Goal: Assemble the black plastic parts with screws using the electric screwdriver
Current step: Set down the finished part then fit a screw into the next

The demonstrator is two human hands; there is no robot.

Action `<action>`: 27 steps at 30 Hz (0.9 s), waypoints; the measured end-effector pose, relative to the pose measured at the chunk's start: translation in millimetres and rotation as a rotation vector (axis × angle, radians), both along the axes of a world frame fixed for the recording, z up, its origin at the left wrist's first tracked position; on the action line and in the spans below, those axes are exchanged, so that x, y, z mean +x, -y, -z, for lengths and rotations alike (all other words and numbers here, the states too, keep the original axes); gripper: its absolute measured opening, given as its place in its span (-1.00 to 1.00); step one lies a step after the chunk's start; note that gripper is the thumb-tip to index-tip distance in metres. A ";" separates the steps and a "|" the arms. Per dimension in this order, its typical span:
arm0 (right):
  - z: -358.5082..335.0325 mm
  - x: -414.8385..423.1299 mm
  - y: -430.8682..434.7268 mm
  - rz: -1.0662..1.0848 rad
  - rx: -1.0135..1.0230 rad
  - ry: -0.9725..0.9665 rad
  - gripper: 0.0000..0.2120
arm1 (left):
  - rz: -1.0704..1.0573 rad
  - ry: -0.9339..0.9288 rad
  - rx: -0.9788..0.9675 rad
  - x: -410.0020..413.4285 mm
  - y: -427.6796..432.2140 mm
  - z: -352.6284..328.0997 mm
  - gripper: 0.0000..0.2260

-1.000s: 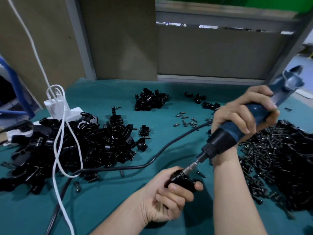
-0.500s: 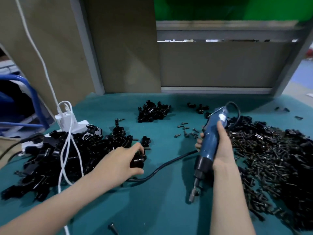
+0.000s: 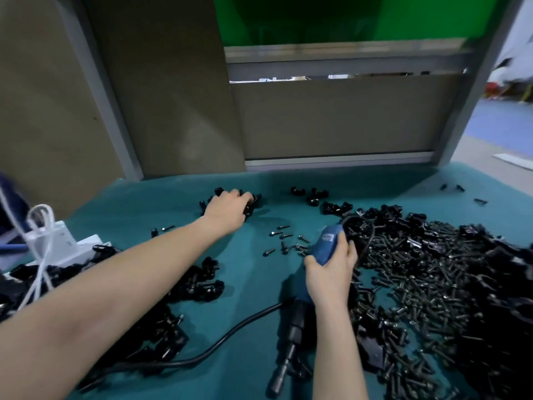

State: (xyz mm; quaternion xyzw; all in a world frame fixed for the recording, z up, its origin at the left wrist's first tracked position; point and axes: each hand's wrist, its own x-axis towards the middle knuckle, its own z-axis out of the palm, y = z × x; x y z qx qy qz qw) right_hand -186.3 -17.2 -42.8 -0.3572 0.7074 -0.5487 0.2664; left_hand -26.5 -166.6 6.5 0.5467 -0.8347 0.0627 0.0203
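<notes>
Currently in view: a teal work mat [image 3: 253, 287] seen from a head camera, with two bare forearms reaching up from the bottom edge.
Left hand: the left hand [image 3: 227, 207] sits at upper centre, laid over a small pile of black parts [image 3: 255, 201]. Its fingers curl down into the pile, and I cannot tell whether they have one pinched.
Right hand: the right hand [image 3: 331, 269], at centre right, wraps fingers and thumb round the blue body of the electric screwdriver [image 3: 324, 245].
Screwdriver: it slants down the frame, and its bit [image 3: 284, 368] points to bottom centre, low over the mat. I see no part at the tip. Its black cord [image 3: 230, 332] runs off to the lower left.
Screws: a heap of screws [image 3: 418, 284] fills the right side, and a few loose screws [image 3: 284, 235] lie between the two hands.
More parts: a larger pile of black parts [image 3: 199, 284] sprawls at lower left, partly under the left forearm.
Left edge: a white power strip [image 3: 60, 243] with a white cable [image 3: 40, 272].
Step, as I judge it: fetching the next part, with nothing yet ready to fasten.
Risk, tangled parts: the parts look hooked together, so lifting one could drag others out and scatter them over the loose screws.
Risk, forearm: the left forearm passes over the larger pile, so drawing it back low could sweep parts across the mat.
Risk, cord: the cord lies beside that pile, so raising the screwdriver could snag it on parts.
Risk, bit: a trigger squeeze now would spin the bit close to the mat.
</notes>
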 end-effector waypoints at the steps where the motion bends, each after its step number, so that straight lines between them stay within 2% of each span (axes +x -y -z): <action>1: 0.4 -0.7 0.2 0.016 -0.013 -0.080 -0.38 | -0.008 0.088 0.019 -4.0 10.7 7.9 -0.57; 2: 0.9 -3.2 0.4 0.032 -0.027 -0.123 -0.47 | -0.008 0.171 0.011 -6.9 20.2 16.7 -0.56; 4: -1.5 -10.3 -1.5 0.045 -0.056 -0.078 -0.61 | 0.012 0.284 -0.071 -9.5 32.9 29.4 -0.57; 7: -6.0 -18.9 -3.1 0.100 -0.134 0.069 -0.73 | 0.048 0.272 -0.077 -12.3 41.6 32.9 -0.66; 8: -6.7 -19.8 -2.8 0.127 -0.153 0.112 -0.75 | 0.057 0.210 -0.054 -13.1 44.4 32.5 -0.71; 10: -6.8 -20.6 -1.4 0.174 -0.186 0.199 -0.77 | 0.067 -0.058 0.003 -21.2 47.7 27.5 -0.80; 12: -7.0 -19.3 -0.8 0.209 -0.206 0.238 -0.77 | 0.093 -0.315 -0.019 -43.1 49.3 19.8 -0.78; 14: -6.3 -18.1 -0.3 0.239 -0.219 0.249 -0.77 | 0.126 -0.431 0.021 -77.3 50.1 12.8 -0.71; 17: -5.7 -18.3 -0.4 0.265 -0.247 0.265 -0.77 | 0.199 -0.431 0.121 -135.0 51.6 10.4 -0.68; 19: -4.4 -19.2 -0.4 0.266 -0.264 0.278 -0.78 | 0.232 -0.353 0.181 -168.3 53.6 13.7 -0.63; 22: -2.3 -19.9 0.9 0.273 -0.264 0.279 -0.79 | 0.169 -0.221 0.322 -196.7 54.5 26.2 -0.57; 25: -1.7 -19.2 1.1 0.297 -0.266 0.279 -0.78 | 0.119 -0.353 0.320 -196.6 53.2 39.9 -0.81; 27: -2.6 -18.5 -0.3 0.322 -0.291 0.265 -0.79 | 0.102 -0.477 0.320 -183.9 48.9 40.6 -0.83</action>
